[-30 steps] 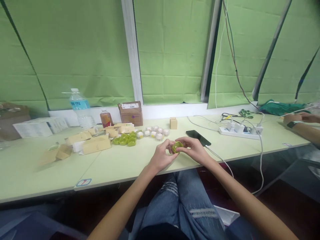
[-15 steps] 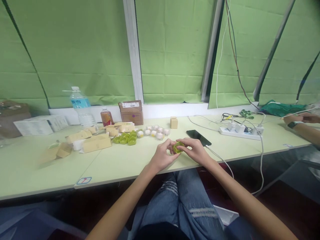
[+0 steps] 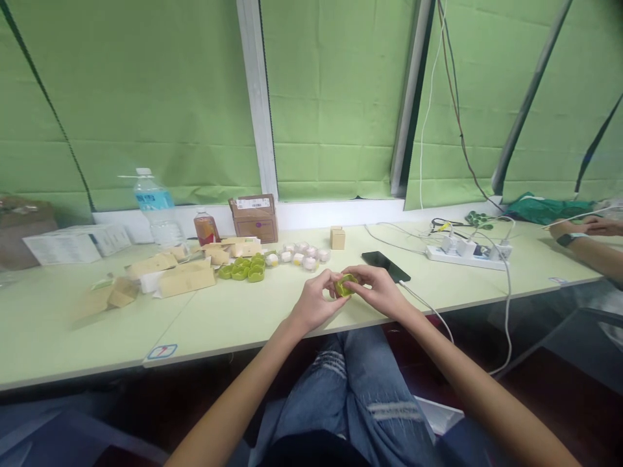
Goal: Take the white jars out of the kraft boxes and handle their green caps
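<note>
Between both hands, just above the front of the table, is a small green cup (image 3: 344,285) with a wavy rim. My left hand (image 3: 318,301) grips its left side with thumb and fingers. On the opposite side, my right hand (image 3: 377,290) is closed on it too, with the thumb at the opening. More green cups (image 3: 247,267) of the same kind stand grouped to the left. Beside them sit several small clear containers with white and pinkish contents (image 3: 304,255). A small tan box (image 3: 337,238) stands behind the hands. What the cup holds inside is too small to tell.
Flattened tan cartons (image 3: 187,279) lie left, before a water bottle (image 3: 156,211), an amber bottle (image 3: 206,228) and a brown box (image 3: 256,219). A phone (image 3: 386,266) with a cable and a power strip (image 3: 467,254) lie right. Another person's hand (image 3: 601,226) is at far right.
Both hands stay on the green cup in nearly the same place, with only a slight shift of the fingers. The whole view has moved a little.
</note>
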### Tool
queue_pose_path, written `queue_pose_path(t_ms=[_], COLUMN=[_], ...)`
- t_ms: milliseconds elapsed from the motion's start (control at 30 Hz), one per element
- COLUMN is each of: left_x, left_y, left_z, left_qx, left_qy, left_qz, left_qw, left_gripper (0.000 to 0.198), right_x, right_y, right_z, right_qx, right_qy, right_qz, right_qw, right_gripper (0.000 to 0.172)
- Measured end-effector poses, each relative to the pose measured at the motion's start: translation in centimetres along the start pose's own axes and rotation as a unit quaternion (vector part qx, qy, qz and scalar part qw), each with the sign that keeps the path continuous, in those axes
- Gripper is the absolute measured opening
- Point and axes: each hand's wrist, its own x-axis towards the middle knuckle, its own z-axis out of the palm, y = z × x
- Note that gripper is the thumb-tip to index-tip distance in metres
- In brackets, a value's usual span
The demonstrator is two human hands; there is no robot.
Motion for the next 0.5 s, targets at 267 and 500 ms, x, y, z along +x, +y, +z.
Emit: queue_pose_path(t_ms=[267, 500], left_x=[-0.2, 0.5], left_y=[0.2, -0.1], left_z=[0.0, -0.4], left_qx=[0.073, -0.061], left_qy=[0.026, 0.007], left_qz=[0.059, -0.035], left_qw=[0.995, 0.997], left_gripper=[0.016, 0.041], right_x=[-0.1, 0.3], right_y=[-1.1, -1.2], right_z=[1.4, 0.5], right_qx=[-0.046, 0.06], right_qy=[0.041, 0.051], right_qz=[-0.007, 0.073], right_qw=[0.998, 0.994], right_gripper=[0.009, 0.017])
